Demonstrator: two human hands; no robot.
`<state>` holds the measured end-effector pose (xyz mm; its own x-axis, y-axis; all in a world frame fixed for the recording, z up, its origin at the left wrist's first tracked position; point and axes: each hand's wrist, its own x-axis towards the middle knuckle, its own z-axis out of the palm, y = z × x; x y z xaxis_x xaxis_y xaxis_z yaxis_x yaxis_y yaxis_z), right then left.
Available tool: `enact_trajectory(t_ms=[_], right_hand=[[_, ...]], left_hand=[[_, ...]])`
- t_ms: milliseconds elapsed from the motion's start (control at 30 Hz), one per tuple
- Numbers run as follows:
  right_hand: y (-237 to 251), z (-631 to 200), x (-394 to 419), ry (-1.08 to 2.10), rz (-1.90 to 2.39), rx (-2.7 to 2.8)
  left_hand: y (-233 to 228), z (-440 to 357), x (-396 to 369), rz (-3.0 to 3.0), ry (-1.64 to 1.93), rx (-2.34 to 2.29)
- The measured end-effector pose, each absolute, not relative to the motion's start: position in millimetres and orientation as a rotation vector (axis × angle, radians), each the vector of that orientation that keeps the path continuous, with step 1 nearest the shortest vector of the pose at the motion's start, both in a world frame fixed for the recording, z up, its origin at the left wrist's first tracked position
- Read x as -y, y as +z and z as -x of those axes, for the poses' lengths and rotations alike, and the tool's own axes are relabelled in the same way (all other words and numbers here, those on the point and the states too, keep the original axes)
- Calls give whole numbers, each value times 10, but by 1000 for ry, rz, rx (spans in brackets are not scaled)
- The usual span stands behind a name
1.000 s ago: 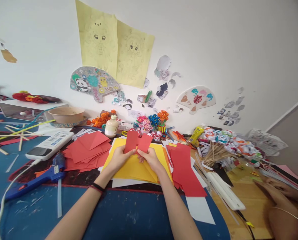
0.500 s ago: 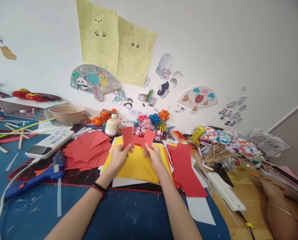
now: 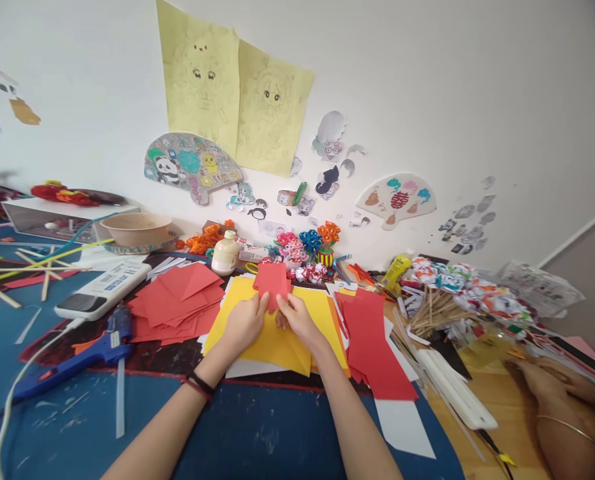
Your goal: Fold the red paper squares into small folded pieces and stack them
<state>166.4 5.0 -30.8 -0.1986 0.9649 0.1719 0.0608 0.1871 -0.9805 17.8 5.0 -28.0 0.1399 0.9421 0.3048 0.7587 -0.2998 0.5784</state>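
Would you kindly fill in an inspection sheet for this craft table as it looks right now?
Surface: blue table, paper-strewn.
Job's things: folded red paper piece over yellow sheets.
Clutter: red squares, red strips, glue bottle, bowl, skewers.
Hands: left hand and right hand both pinch the red piece; another person's hand rests at right.
Cables: white cord beside blue glue gun.
Surroundings: white wall with yellow drawings and paper fans.

Small folded red paper [image 3: 272,283] above yellow sheets [image 3: 277,333].
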Motion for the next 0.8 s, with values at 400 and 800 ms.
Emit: enact_trajectory(t_ms=[400, 800], right_hand=[[-259, -1723, 12, 679, 1161, 1831], [-82, -1942, 120, 59, 1369, 2174]], left_hand=[[-180, -100, -81, -2070, 1446, -1524], [-134, 51, -90, -2489, 1170, -1667]])
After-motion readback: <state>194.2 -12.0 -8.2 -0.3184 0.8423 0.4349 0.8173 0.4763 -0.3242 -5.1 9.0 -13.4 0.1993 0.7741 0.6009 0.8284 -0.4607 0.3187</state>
